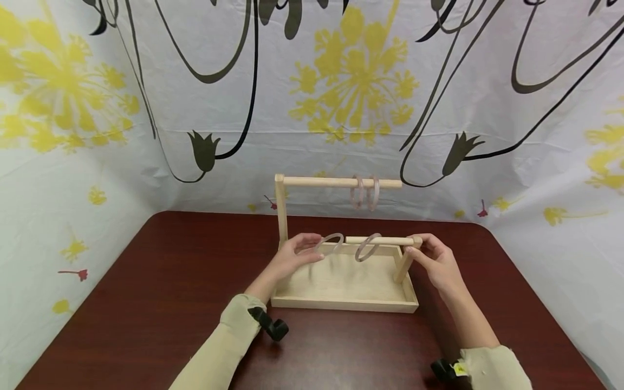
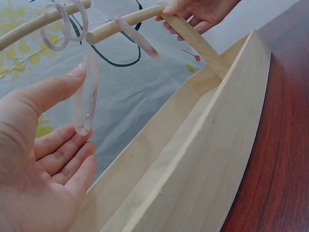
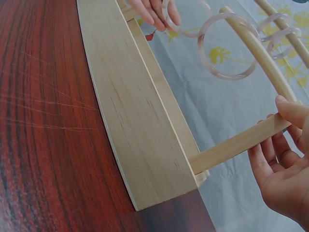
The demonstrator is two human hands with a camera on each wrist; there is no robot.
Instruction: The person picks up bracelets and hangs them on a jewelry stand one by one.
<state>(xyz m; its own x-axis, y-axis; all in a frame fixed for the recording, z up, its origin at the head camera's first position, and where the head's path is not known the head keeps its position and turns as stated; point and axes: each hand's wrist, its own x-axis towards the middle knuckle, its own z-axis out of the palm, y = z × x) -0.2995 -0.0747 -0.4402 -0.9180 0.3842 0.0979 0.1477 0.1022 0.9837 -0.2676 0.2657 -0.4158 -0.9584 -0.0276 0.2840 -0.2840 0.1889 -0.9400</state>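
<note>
A pale wooden stand has a tray base (image 1: 341,304), a tall post on the left and a short post (image 1: 404,262) on the right. Two pink bangles (image 1: 364,192) hang on its upper rod (image 1: 322,182). One translucent bangle (image 1: 366,247) hangs on the lower rod (image 1: 390,240). My left hand (image 1: 312,252) pinches another translucent bangle (image 1: 332,242) between thumb and fingers, just left of the lower rod's free end. In the left wrist view this hand (image 2: 72,104) holds the bangle (image 2: 87,96) upright. My right hand (image 1: 420,248) grips the top of the short post (image 3: 236,145), thumb above and fingers below (image 3: 275,130).
The stand sits at the middle back of a dark red table (image 1: 146,303). A white curtain (image 1: 341,97) with yellow flowers and black lines hangs close behind and on both sides. Both forearms wear beige sleeves with wrist cameras.
</note>
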